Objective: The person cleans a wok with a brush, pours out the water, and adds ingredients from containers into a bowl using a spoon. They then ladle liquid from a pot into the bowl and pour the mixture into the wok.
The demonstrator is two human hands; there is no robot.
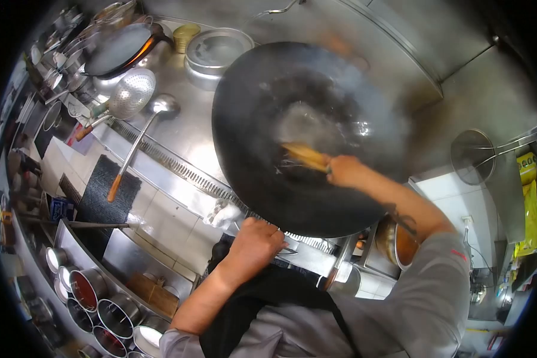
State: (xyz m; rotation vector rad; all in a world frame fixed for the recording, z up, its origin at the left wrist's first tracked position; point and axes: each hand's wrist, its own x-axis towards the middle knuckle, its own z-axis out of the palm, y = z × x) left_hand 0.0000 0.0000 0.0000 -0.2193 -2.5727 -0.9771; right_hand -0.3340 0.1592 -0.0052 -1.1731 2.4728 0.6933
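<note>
A large dark wok [250, 173] fills the middle of the view, with steam and some liquid at its bottom. My right hand [345, 171] is over the wok, closed on the end of a yellowish brush [304, 154] whose tip reaches into the liquid. In front of the wok's near edge is my left hand [258, 241], its fingers curled together; what they hold, if anything, is hidden. A white cloth [224, 215] lies just left of that hand, by the rim.
A ladle [138, 146] and a perforated skimmer [132, 94] lie on the steel counter at left. Behind them are a second pan [118, 51] and a round metal pot [219, 51]. Seasoning containers [116, 316] stand at lower left. A mesh strainer [472, 156] hangs at right.
</note>
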